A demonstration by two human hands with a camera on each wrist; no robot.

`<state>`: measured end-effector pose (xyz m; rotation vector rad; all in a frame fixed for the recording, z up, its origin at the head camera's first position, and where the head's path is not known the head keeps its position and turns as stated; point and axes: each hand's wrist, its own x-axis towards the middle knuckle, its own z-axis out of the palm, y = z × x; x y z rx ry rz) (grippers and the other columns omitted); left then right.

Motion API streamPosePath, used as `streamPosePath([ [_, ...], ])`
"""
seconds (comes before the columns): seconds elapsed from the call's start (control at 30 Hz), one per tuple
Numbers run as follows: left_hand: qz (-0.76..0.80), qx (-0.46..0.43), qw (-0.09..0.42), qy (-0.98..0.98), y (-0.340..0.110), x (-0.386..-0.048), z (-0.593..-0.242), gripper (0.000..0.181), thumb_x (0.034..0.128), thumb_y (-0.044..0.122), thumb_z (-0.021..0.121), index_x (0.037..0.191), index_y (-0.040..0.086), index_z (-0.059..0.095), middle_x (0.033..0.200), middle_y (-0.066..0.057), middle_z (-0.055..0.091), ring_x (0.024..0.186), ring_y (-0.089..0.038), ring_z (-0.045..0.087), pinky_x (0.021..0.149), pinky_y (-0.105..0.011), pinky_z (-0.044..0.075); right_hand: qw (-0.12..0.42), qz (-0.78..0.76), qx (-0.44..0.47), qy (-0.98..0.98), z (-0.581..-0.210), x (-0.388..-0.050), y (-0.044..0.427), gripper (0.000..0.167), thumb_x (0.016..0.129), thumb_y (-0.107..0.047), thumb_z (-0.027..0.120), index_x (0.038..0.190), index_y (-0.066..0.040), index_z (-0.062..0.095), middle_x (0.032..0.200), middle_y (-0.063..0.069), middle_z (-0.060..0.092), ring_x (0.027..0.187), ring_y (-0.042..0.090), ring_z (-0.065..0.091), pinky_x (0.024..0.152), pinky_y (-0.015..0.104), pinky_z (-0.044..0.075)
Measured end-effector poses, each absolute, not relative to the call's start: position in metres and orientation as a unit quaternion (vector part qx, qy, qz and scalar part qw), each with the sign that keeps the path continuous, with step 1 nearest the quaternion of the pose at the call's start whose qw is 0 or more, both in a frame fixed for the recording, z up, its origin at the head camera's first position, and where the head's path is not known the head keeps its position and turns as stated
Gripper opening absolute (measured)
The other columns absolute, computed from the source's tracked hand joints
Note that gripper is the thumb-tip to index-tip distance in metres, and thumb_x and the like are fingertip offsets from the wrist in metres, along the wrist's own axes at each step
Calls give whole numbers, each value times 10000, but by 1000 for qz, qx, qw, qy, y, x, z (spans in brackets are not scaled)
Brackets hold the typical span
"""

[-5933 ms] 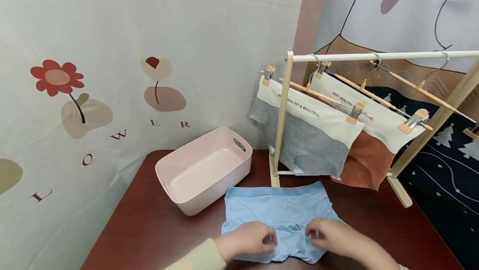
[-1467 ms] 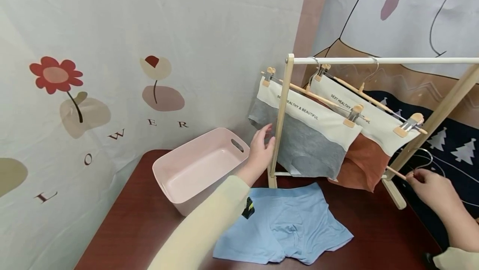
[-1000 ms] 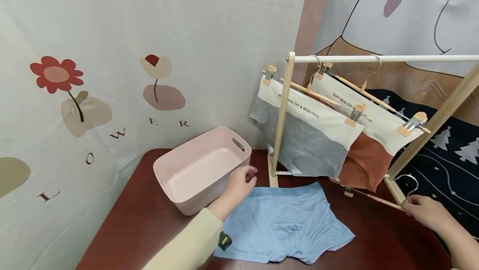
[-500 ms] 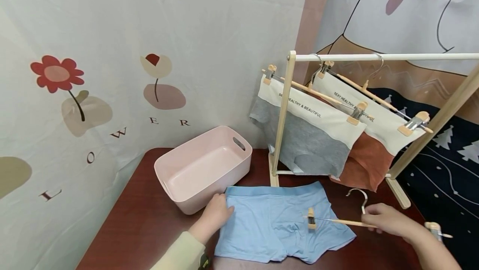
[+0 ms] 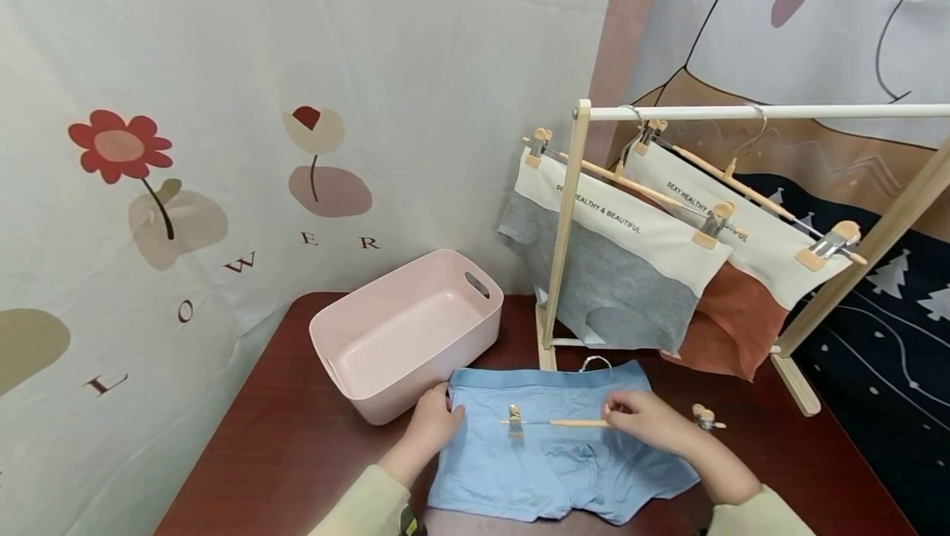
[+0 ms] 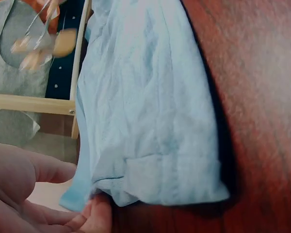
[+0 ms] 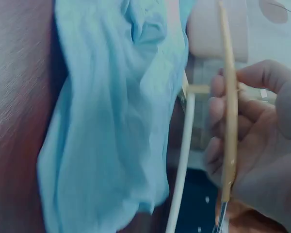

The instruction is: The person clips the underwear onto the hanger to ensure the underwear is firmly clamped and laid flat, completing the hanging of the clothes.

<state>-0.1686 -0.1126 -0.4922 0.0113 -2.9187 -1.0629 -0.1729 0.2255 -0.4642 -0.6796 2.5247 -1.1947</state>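
Light blue boxer briefs (image 5: 512, 478) lie spread on the table, waistband towards the back. My left hand (image 5: 430, 420) is at the left end of the waistband; in the left wrist view its fingers (image 6: 101, 213) reach under the cloth edge, with the thumb on the other side. My right hand (image 5: 641, 419) grips a wooden clip hanger (image 5: 579, 423) by its middle bar and holds it above the briefs. The hanger's left clip (image 5: 515, 422) is over the cloth, its right clip (image 5: 705, 417) beyond my wrist. In the right wrist view, fingers and thumb wrap the bar (image 7: 230, 121).
A pink plastic basket (image 5: 408, 338) stands at the back left. A wooden rack (image 5: 566, 223) with a white rail stands at the right. From it hang grey-and-white underwear (image 5: 631, 289) and rust-and-white underwear (image 5: 742, 313) on clip hangers.
My right hand has brought the hanger from the rack leftward to above the briefs. My left hand has come down from beside the rack to the waistband's left end.
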Motion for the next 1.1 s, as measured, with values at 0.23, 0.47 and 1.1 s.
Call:
streamPosePath([
  [0.23, -382, 33, 15, -923, -116, -171, -495, 374, 863, 106, 637, 1146, -125, 558, 689, -34, 537, 629, -139, 487, 613, -296, 440, 66, -395, -234, 886, -475, -202, 189, 103, 899, -90, 558, 808, -107, 603, 775, -41, 552, 652, 23, 438, 586, 215, 391],
  [0.47, -374, 39, 11, -927, -118, -176, -502, 366, 861, 116, 636, 1124, -134, 588, 722, -63, 600, 681, -166, 546, 652, -329, 480, 45, -376, -224, 898, -489, -231, 165, 120, 910, -75, 560, 796, -106, 581, 794, -26, 551, 681, 63, 434, 634, 231, 386],
  [1.1, -384, 36, 51, -921, -110, -176, -510, 337, 799, 64, 665, 1065, -139, 616, 737, -54, 569, 754, -195, 545, 740, -361, 484, 99, -319, -181, 925, -504, -260, 142, 193, 960, -156, 531, 770, -123, 519, 749, -32, 467, 661, 130, 411, 667, 309, 309],
])
